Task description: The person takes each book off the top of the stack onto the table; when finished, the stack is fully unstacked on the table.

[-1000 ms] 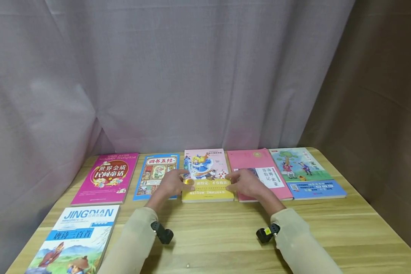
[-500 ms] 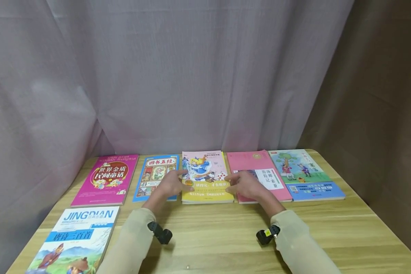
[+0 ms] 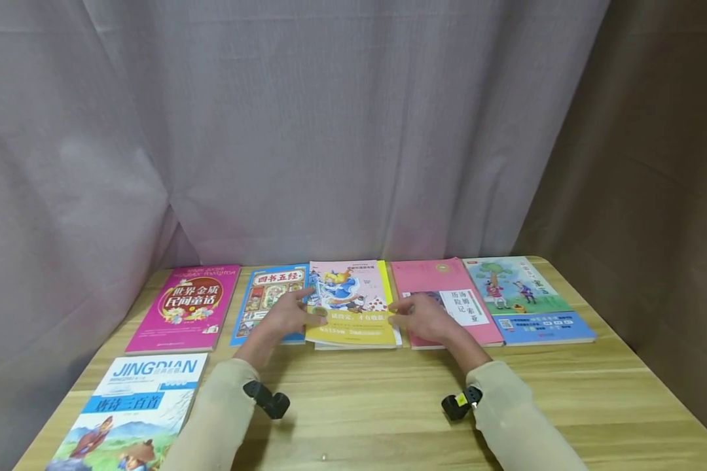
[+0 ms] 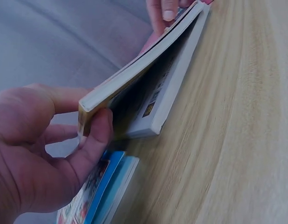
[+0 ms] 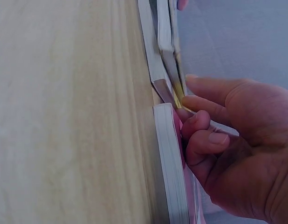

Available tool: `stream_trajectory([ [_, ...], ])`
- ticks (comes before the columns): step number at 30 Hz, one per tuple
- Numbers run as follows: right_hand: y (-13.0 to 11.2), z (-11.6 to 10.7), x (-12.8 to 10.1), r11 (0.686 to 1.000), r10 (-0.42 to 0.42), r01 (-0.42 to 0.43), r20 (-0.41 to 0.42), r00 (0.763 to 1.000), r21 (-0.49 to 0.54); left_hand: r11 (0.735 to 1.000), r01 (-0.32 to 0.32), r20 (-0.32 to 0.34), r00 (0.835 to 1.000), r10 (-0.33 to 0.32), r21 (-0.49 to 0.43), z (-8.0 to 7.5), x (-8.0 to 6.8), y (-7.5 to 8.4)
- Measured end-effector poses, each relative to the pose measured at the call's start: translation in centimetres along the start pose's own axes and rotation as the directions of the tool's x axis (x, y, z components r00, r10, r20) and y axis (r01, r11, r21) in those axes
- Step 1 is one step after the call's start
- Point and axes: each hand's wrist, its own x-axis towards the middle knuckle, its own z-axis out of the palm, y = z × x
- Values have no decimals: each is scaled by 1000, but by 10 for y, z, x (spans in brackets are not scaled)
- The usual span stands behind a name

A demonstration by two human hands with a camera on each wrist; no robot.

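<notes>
My left hand [image 3: 285, 314] pinches the left edge of a pink and yellow book [image 3: 347, 291] with a blue-dressed cartoon girl on its cover. In the left wrist view that book's near left corner is raised, with the thumb on its near side. Another book [image 4: 158, 100] lies flat beneath it, mostly hidden. A yellow strip [image 3: 385, 281] shows along the upper book's right side. My right hand [image 3: 427, 317] stays at that right side, its extended fingertips touching the yellow edge in the right wrist view. Its other fingers are curled above the pink book [image 3: 430, 275].
A blue book [image 3: 256, 297] and a magenta book [image 3: 182, 307] lie to the left. A green and blue book [image 3: 521, 301] is at the far right. Nearer on the left lies a white and blue book [image 3: 132, 412]. Grey curtain [image 3: 271, 131] hangs behind the wooden table [image 3: 353, 405].
My left hand has shifted slightly left, drawing the upper pink and yellow book left. The yellow strip and the lower book's edge now show on its right. My right hand has hardly moved.
</notes>
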Motion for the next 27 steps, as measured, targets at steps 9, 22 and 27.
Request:
stream_trajectory([
  [9, -2, 1, 3, 1000, -7, 7, -2, 1000, -26, 989, 35, 31, 999, -30, -143, -8, 1, -7],
  [22, -6, 1, 3, 999, 27, -27, 12, 1000, -25, 948, 17, 87, 996, 11, -317, -9, -7, -18],
  [27, -4, 2, 3, 999, 26, -26, 10, 1000, -32, 921, -5, 83, 996, 41, -389, -10, -9, -19],
])
